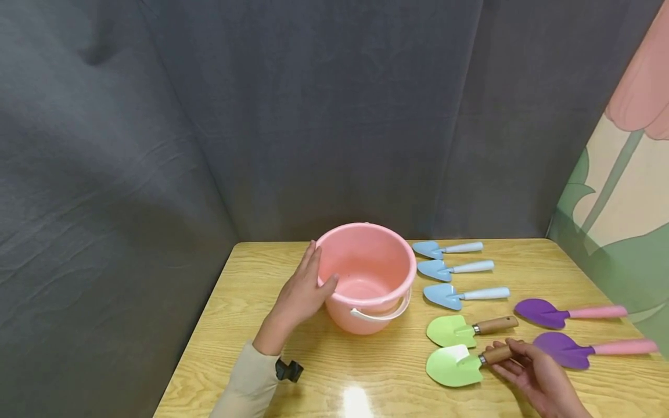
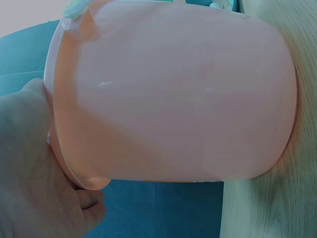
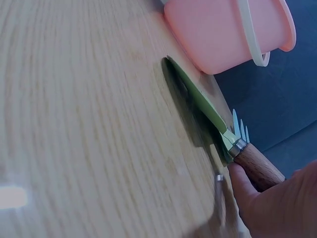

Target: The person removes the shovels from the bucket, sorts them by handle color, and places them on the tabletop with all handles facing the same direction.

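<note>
A pink bucket [image 1: 366, 322] with a white handle [image 1: 384, 313] stands upright on the table. My left hand [image 1: 300, 296] holds its rim on the left side, thumb over the edge to the inside; the left wrist view shows that hand [image 2: 34, 163] at the rim beside the bucket wall [image 2: 188, 94]. Thumb and fingers of my right hand [image 1: 538, 371] grip the wooden handle of the front green trowel [image 1: 453, 368]. From the right wrist, its blade [image 3: 203, 101] appears edge-on, close over the table. A second green trowel [image 1: 450, 331] lies just behind it.
Three light blue trowels [image 1: 443, 296] lie in a column right of the bucket. Two purple trowels with pink handles [image 1: 561, 351] lie at the right, close to my right hand. Dark cloth [image 1: 334, 116] hangs behind the wooden table [image 1: 251, 267]; a flower-painted wall [image 1: 627, 203] stands right.
</note>
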{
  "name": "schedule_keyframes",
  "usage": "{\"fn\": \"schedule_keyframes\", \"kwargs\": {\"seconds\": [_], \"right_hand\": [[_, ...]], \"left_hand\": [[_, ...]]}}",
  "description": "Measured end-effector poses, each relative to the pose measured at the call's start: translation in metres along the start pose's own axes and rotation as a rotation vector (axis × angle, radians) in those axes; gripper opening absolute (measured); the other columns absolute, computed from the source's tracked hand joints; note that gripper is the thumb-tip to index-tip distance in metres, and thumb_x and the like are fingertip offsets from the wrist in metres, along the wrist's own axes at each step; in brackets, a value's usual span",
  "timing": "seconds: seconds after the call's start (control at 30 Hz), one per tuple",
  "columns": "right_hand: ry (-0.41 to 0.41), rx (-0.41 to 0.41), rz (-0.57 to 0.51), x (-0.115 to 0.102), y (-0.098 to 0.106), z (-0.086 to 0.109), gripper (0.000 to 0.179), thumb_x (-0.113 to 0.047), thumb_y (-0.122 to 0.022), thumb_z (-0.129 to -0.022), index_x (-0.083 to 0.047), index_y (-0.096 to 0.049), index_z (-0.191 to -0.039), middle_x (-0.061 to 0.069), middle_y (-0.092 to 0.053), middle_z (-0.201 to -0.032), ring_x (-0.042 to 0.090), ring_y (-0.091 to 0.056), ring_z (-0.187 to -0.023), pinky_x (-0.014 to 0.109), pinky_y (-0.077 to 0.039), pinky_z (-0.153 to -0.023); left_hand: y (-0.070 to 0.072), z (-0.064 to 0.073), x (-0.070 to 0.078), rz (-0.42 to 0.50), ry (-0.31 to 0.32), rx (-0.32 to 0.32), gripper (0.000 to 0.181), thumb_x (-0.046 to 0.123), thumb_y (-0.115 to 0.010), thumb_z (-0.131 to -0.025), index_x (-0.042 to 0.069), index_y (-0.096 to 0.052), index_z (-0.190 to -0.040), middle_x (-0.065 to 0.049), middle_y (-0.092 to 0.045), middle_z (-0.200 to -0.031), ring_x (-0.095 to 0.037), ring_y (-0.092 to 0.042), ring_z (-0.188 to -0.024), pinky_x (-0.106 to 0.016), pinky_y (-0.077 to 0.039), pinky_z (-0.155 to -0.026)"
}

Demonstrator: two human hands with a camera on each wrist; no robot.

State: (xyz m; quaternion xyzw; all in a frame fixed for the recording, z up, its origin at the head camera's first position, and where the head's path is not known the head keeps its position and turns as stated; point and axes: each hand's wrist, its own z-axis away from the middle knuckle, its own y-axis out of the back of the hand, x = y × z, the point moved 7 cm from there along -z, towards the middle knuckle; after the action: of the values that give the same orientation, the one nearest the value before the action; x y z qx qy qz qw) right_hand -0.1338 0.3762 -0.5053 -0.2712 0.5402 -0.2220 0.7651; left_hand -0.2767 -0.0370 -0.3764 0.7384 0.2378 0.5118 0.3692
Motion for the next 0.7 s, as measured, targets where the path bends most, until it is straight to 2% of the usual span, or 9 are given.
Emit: {"fn": "schedule_keyframes", "kwargs": {"seconds": [0.17, 0.23, 0.47, 0.7], "right_hand": [[-0.074, -0.084, -0.054, 0.003, -0.001, -0.001, 0.052, -0.014, -0.020, -0.111, -0.003, -0.070, -0.105, 0.018, -0.072, -0.106, 0.031, -0.070, -0.104, 0.043, -0.053, -0.099], [-0.087, -0.078, -0.046, 0.003, 0.001, -0.001, 0.051, -0.014, -0.019, -0.111, -0.003, -0.069, -0.104, 0.018, -0.072, -0.107, 0.031, -0.070, -0.105, 0.043, -0.053, -0.100], [-0.124, 0.189, 0.074, 0.003, 0.016, 0.002, 0.040, -0.011, -0.028, -0.109, -0.005, -0.065, -0.096, 0.010, -0.072, -0.099, 0.025, -0.072, -0.095, 0.043, -0.055, -0.096], [-0.130, 0.258, 0.250, -0.003, 0.021, 0.008, 0.041, -0.010, -0.029, -0.107, -0.002, -0.066, -0.090, 0.014, -0.077, -0.093, 0.022, -0.074, -0.091, 0.037, -0.058, -0.090]], "left_hand": [[-0.001, 0.000, -0.002, 0.007, 0.011, -0.009, 0.083, 0.053, -0.053, -0.100, 0.013, -0.016, -0.163, 0.002, 0.000, -0.171, -0.026, -0.020, -0.154, -0.056, -0.032, -0.117], [-0.001, -0.001, -0.002, 0.010, 0.016, -0.011, 0.084, 0.055, -0.052, -0.100, 0.014, -0.015, -0.164, 0.004, 0.001, -0.171, -0.025, -0.019, -0.154, -0.055, -0.031, -0.118], [0.000, 0.001, -0.003, 0.020, 0.023, -0.008, 0.084, 0.053, -0.054, -0.100, 0.014, -0.016, -0.163, 0.004, 0.000, -0.171, -0.026, -0.020, -0.154, -0.056, -0.031, -0.117], [0.001, 0.000, -0.001, 0.019, 0.026, -0.009, 0.085, 0.055, -0.053, -0.099, 0.015, -0.016, -0.163, 0.006, 0.001, -0.171, -0.024, -0.019, -0.155, -0.054, -0.031, -0.118]]}}
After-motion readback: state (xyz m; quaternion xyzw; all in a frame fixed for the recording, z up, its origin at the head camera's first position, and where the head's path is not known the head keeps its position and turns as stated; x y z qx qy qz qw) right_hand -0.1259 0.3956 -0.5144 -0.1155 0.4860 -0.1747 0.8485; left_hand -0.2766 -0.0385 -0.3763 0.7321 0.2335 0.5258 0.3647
